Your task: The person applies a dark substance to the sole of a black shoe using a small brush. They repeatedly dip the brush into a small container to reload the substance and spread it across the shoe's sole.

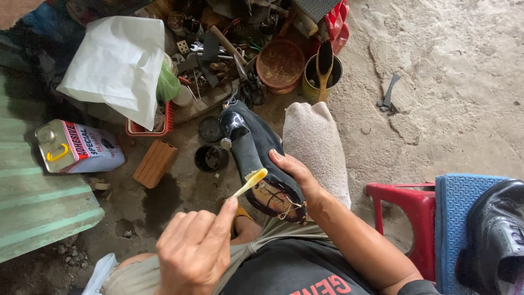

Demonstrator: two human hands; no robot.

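Your left hand (pixel 194 254), at 6 o'clock, is clenched round a small yellow-bristled brush (pixel 250 182), tip touching the sole of a black glossy leather shoe (pixel 261 158). Your right hand (pixel 297 173) grips that shoe's edge at center, sole up, resting w/ a white cloth pad (pixel 316 145) just beside it at 3 o'clock. Black round tin (pixel 210 158) sits near, at 9 o'clock; metal adhesive can (pixel 76 146) further left on the floor.
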